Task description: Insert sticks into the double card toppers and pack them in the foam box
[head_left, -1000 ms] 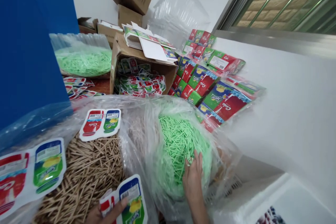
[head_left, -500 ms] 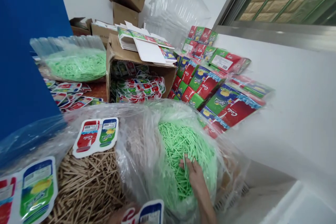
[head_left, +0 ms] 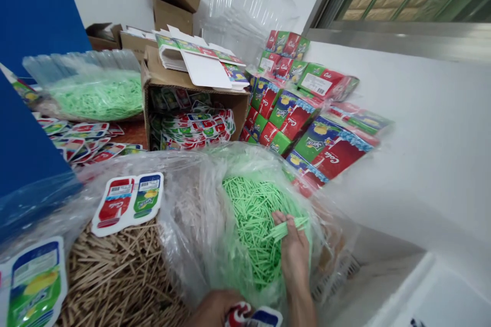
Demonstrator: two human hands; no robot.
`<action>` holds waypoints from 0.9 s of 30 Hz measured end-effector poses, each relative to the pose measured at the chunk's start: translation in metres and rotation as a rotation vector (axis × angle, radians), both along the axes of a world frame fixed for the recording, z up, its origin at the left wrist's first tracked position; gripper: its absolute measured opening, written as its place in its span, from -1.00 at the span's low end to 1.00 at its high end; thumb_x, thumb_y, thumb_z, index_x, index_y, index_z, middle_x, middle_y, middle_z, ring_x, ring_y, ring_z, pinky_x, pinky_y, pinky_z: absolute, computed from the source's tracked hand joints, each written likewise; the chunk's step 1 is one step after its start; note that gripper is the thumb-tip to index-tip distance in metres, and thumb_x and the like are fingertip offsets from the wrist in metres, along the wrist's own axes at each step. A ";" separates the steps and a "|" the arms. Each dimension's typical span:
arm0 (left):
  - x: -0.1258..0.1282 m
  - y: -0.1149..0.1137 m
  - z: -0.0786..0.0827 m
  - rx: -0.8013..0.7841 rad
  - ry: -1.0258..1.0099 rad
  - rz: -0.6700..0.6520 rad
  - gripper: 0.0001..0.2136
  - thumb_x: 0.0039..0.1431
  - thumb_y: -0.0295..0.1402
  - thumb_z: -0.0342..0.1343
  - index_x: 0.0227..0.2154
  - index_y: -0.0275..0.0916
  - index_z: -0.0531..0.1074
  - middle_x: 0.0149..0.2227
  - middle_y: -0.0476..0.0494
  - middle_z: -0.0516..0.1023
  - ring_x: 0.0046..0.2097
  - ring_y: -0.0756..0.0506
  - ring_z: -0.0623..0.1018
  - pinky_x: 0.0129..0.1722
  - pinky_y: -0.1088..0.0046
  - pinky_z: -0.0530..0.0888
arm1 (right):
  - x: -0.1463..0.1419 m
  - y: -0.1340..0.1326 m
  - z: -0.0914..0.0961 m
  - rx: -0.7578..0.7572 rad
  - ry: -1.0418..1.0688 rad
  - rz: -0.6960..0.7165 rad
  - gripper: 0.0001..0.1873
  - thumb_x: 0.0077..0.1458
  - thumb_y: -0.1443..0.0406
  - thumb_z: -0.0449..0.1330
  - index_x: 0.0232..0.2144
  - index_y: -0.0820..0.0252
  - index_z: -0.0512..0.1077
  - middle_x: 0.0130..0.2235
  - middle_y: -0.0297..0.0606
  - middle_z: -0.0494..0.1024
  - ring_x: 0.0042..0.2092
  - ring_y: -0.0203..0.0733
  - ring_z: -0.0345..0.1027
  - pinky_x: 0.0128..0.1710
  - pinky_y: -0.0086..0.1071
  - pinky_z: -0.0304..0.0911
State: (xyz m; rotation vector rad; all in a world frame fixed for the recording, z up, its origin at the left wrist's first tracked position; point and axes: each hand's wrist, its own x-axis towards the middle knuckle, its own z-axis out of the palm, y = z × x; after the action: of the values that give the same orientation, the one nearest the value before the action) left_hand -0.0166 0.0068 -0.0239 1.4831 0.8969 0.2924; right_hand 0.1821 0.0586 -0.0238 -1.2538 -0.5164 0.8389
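My right hand (head_left: 295, 253) is closed around a small bunch of thin green sticks (head_left: 282, 230), above the heap of green sticks (head_left: 251, 214) in a clear plastic bag (head_left: 218, 245). At the bottom edge, my left hand (head_left: 217, 309) is closed on a printed Cola-and-Sprite card (head_left: 264, 318), partly cut off by the frame. Left of it lies a heap of brown sticks (head_left: 123, 276) in clear plastic. One double-jar-shaped card (head_left: 128, 202) rests at the top of that heap, and another card (head_left: 36, 281) lies at its left side.
Behind the bags, an open cardboard box (head_left: 195, 87) on its side holds many printed cards. Wrapped Cola and Sprite boxes (head_left: 299, 112) are stacked by the wall. A blue panel (head_left: 38, 20) stands at left, near another bag of green sticks (head_left: 99, 94). A white box edge (head_left: 422, 291) shows lower right.
My right hand has turned and closed on a bunch of green sticks, shifting slightly right. My left hand has come further into view with its card, moving right. The view has shifted a little.
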 end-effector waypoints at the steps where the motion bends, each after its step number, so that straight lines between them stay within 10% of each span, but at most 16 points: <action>1: 0.006 0.003 0.005 0.028 0.028 -0.035 -0.78 -0.06 -0.19 0.17 -0.47 -0.26 0.50 -0.53 0.07 0.38 -0.42 0.00 0.33 -0.47 0.62 0.25 | 0.001 0.001 0.003 0.015 0.056 -0.011 -0.69 -0.12 0.07 0.26 -0.36 0.09 0.35 -0.30 -0.36 0.62 -0.15 -0.18 0.48 -0.03 -0.29 0.28; 11: 0.047 0.034 0.027 0.194 0.060 -0.143 -0.87 -0.09 -0.42 0.03 -0.68 -0.23 0.30 -0.68 0.13 0.21 -0.59 0.05 0.25 -0.60 0.58 0.15 | -0.020 -0.027 0.020 -0.100 0.464 0.302 -0.62 -0.30 0.22 0.44 -0.34 0.17 0.50 -0.50 -0.42 0.52 -0.44 -0.27 0.43 -0.43 -0.43 0.33; 20: 0.039 0.028 0.024 0.144 0.035 -0.055 -0.86 -0.04 -0.42 0.05 -0.65 -0.23 0.38 -0.65 0.10 0.30 -0.53 0.01 0.32 -0.54 0.57 0.23 | -0.013 -0.033 -0.001 -0.135 0.072 0.334 -0.60 -0.23 0.04 0.36 -0.38 0.19 0.52 -0.52 -0.40 0.47 -0.52 -0.31 0.28 -0.48 -0.44 0.21; 27: 0.008 0.002 0.005 -0.351 -0.071 0.542 -0.63 -0.15 -0.16 0.28 -0.30 -0.31 0.46 -0.36 -0.13 0.64 -0.28 -0.18 0.60 -0.31 0.42 0.49 | -0.001 -0.030 -0.004 -0.226 -0.340 0.297 -0.57 -0.13 -0.09 0.22 -0.51 0.17 0.47 -0.58 -0.34 0.48 -0.50 -0.15 0.35 -0.40 -0.30 0.28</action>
State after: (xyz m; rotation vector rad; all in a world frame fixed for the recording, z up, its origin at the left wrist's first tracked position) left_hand -0.0087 0.0088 -0.0185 0.8845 1.2163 0.5493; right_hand 0.1815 0.0289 -0.0277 -1.5642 -0.9174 0.9550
